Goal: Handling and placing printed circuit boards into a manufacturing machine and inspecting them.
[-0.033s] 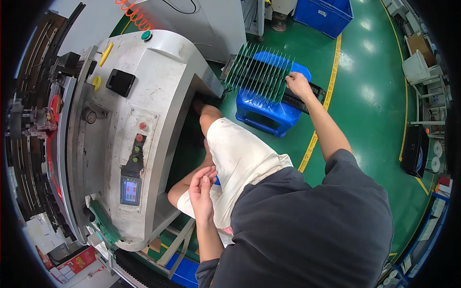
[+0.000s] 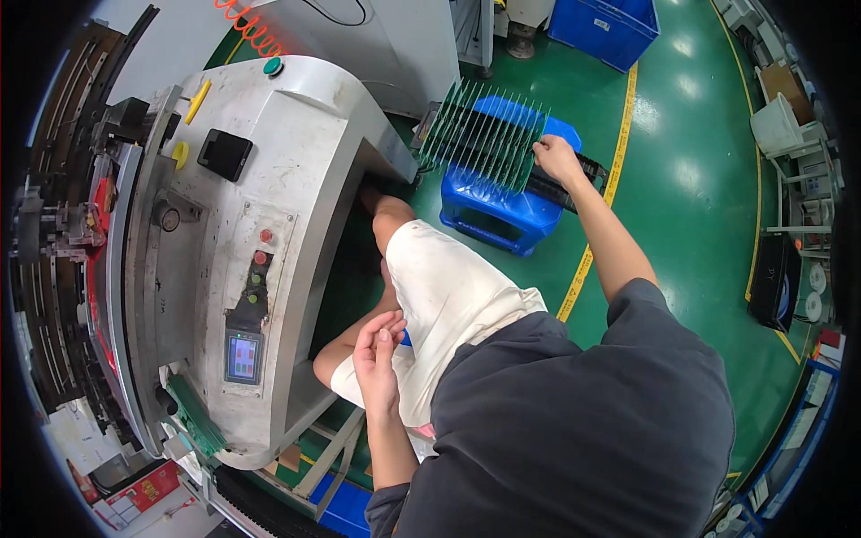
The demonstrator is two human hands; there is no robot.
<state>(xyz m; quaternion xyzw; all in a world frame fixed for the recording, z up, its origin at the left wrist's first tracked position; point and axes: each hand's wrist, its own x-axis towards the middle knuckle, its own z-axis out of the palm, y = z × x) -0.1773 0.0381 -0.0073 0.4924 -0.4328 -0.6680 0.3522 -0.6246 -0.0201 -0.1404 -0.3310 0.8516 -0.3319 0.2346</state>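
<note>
My right hand (image 2: 558, 157) is stretched out to the far right, with fingers and thumb pinched at the upper edge of the endmost thin green board (image 2: 522, 170). Several more green boards (image 2: 471, 134) stand upright in a row, spaced apart, in a black slotted rack (image 2: 543, 186). Under the rack is a blue plastic stool (image 2: 489, 220). Over my lap, my left hand (image 2: 377, 359) is raised, its fingers loosely bent and the thumb apart; nothing shows in it. Its nearest things are my light shorts (image 2: 457, 278) and the machine's front.
A large pale machine (image 2: 296, 134) fills the left, with a small screen (image 2: 242, 357), push buttons (image 2: 260, 257) and a black square tray (image 2: 224, 154) on top. A blue bin (image 2: 605, 31) stands far off. A yellow floor line (image 2: 619, 170) runs right of the stool; shelves (image 2: 807, 197) line the right.
</note>
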